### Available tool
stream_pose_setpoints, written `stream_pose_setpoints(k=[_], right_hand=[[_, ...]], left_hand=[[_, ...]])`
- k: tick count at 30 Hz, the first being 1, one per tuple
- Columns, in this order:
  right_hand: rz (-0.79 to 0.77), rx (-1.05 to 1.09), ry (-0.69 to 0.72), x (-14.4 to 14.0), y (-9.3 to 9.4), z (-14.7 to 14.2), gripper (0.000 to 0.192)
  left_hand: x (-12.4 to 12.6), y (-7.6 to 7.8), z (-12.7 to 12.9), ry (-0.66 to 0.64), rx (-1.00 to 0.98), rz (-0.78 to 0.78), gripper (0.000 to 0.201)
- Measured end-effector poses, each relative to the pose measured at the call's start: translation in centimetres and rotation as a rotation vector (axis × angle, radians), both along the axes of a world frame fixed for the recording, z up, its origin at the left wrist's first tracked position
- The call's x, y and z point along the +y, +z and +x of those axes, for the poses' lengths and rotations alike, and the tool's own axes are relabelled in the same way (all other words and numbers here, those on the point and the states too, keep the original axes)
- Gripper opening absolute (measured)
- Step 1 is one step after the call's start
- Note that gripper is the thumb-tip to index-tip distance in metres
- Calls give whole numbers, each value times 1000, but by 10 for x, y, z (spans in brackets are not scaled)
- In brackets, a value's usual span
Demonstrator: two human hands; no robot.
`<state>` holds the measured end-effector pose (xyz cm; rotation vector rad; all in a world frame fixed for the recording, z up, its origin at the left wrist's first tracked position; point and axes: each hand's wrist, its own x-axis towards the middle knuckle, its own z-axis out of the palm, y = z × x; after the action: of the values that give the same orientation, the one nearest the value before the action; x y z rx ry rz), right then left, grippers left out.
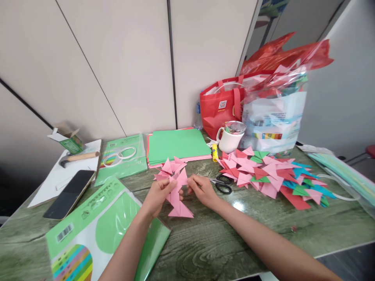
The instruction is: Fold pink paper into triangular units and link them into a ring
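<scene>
Both hands are together over the middle of the table, on a chain of folded pink paper pieces (175, 198). My left hand (158, 195) pinches the chain from the left, its thumb on top. From the right, my right hand (203, 190) is closed with its fingertips at the chain's edge; what exactly they pinch is hidden. More pink points of the chain stick out beyond the hands, and a pink flap hangs toward me. Black-handled scissors (223, 184) lie just right of my right hand. Beside them spreads a pile of folded paper pieces (263, 171) in pink, red, green and blue.
Green paper sheets (178, 144) lie behind the hands, near a glue stick (215, 153) and white mug (230, 139). A red bag (218, 109) and plastic bag (272, 117) stand behind. Leftward are a phone (70, 194), hammer (79, 158), white rings (120, 156) and green paper packet (88, 218).
</scene>
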<state>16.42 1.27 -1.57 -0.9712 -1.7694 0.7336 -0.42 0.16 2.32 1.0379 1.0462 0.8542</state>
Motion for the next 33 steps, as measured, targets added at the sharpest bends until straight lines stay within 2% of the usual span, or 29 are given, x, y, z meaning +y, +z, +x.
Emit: stream_pose_setpoints(k=[6, 11, 14, 20, 26, 29, 33], right_hand=[[19, -22, -33, 0, 0, -1, 32], [120, -51, -188, 10, -10, 1, 14], [150, -141, -218, 20, -21, 5, 23], [78, -387, -162, 34, -36, 5, 40], [71, -585, -140, 32, -29, 1, 46], [82, -612, -113, 30, -27, 0, 43], [106, -512, -107, 32, -31, 0, 38]], left_hand=[[0, 5, 2, 54, -59, -27, 26], [1, 4, 0, 83, -63, -42, 26], [1, 4, -1, 79, -56, -49, 25], [0, 4, 0, 70, -79, -82, 25], [2, 3, 0, 85, -77, -101, 29], [3, 1, -2, 86, -80, -90, 33], [4, -2, -5, 99, -88, -82, 36]])
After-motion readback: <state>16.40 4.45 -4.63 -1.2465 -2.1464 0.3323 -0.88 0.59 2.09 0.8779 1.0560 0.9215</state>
